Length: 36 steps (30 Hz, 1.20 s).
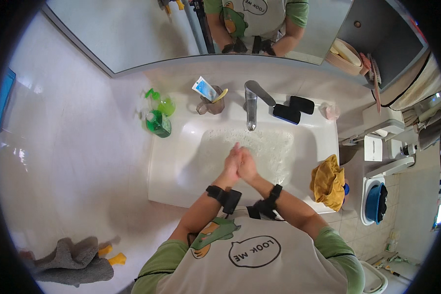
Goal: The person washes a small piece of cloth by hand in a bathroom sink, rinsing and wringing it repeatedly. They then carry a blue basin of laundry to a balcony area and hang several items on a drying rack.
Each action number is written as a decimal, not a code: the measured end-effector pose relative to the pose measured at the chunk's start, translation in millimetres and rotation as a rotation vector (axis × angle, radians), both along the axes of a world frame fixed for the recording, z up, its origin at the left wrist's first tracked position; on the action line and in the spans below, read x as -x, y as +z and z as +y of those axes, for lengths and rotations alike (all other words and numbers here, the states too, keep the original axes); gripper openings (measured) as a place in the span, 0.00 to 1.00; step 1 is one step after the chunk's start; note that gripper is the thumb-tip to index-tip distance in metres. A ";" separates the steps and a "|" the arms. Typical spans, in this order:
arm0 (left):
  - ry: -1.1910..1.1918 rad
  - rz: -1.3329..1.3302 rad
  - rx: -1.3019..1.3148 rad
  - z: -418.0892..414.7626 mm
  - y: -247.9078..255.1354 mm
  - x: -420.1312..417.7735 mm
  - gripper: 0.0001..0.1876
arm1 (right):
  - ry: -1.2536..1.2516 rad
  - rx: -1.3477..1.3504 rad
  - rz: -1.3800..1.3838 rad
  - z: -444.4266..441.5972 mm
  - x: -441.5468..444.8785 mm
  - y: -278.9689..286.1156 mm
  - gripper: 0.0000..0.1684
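Note:
My left hand (231, 164) and my right hand (247, 164) are pressed palm to palm over the basin of a white sink (161, 176). Their fingers point towards the chrome faucet (251, 110), whose spout ends a little beyond the fingertips. Nothing shows between the palms, though their inner sides are hidden. Bubbly, cloudy water (272, 147) lies in the basin below them. Each wrist wears a black strap, and a small black box sits on the left one.
Green bottles (159, 124) stand at the sink's left corner, beside a cup (215, 105) holding a toothpaste tube (205, 89). Black sponge-like blocks (287, 113) lie right of the faucet. A mustard cloth (327, 183) drapes over the right rim. A mirror (139, 33) spans the wall above.

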<state>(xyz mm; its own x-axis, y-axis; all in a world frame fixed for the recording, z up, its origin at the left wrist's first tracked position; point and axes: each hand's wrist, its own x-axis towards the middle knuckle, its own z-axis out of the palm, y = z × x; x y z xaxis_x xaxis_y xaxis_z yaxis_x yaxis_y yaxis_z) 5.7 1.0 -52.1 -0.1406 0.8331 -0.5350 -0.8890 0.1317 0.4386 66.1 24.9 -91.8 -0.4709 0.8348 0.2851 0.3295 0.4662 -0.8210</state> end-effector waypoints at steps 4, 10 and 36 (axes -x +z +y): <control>-0.034 -0.079 -0.082 -14.1 -17.0 10.1 0.22 | -0.071 0.433 0.278 5.9 -11.9 32.5 0.14; -0.305 -0.317 -0.148 -21.5 8.3 11.8 0.38 | -0.234 1.010 0.690 37.3 -35.5 82.0 0.13; 0.154 0.138 -0.130 -2.1 25.8 24.2 0.17 | 0.098 0.973 0.371 9.9 -54.3 81.6 0.10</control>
